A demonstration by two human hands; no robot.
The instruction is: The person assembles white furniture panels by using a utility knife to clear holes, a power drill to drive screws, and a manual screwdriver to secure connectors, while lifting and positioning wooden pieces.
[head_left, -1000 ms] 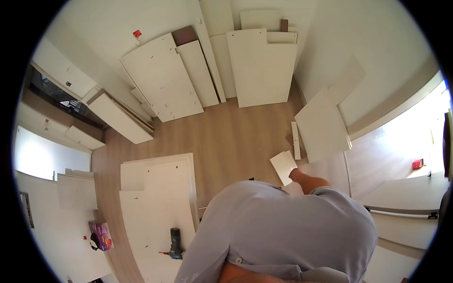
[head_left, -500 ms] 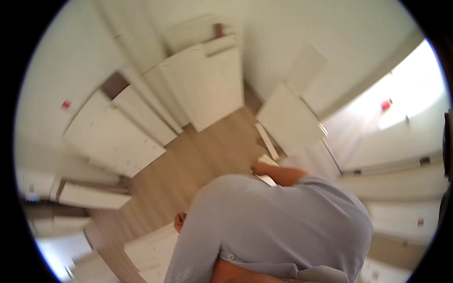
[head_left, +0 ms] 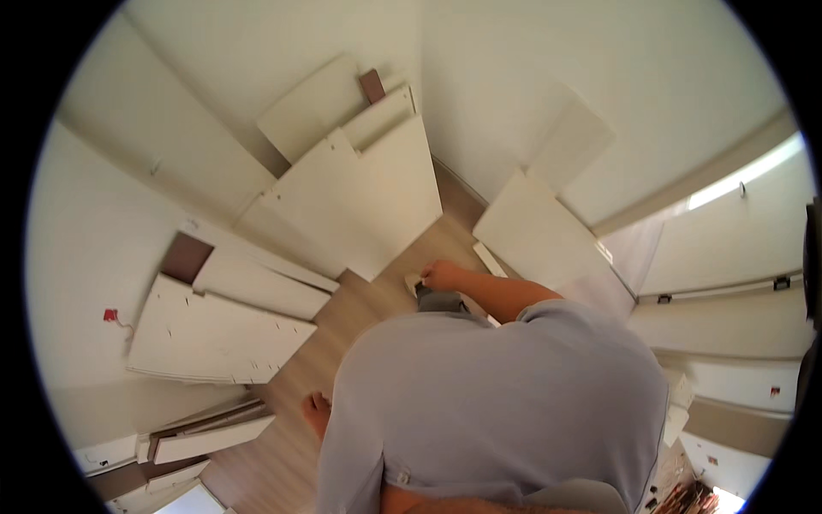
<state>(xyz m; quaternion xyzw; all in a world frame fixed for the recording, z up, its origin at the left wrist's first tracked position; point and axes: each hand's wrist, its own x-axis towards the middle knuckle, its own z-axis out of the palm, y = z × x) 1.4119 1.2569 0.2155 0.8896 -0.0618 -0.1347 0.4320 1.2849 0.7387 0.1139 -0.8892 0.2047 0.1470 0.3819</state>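
Note:
My right hand (head_left: pixel 439 275) reaches forward and down, low over the floor, beside a dark grey trouser leg (head_left: pixel 442 301). Its fingers are closed at a small pale thing (head_left: pixel 413 281), which may be a shoe tip or something gripped; I cannot tell which. Behind that forearm a narrow white strip (head_left: pixel 491 320) shows in part. At the left of my body, my left hand (head_left: pixel 317 415) hangs over the wooden floor (head_left: pixel 295 377). Its fingers are loosely bent and slightly apart, with nothing seen in them. My grey sleeves and shirt hide much of the middle.
White panels (head_left: pixel 360 206) lean against the far wall, with a small brown piece (head_left: pixel 372 86) above. More white boards (head_left: pixel 214 334) lean at the left, another panel (head_left: pixel 531 227) at the right. A thin white strip (head_left: pixel 488 259) lies beside it. Reddish-brown pieces (head_left: pixel 685 499) lie at lower right.
My right hand has moved left, away from the white strip and toward the trouser leg. My left hand has moved slightly lower in view. The view has turned, and a white board at lower left has left it.

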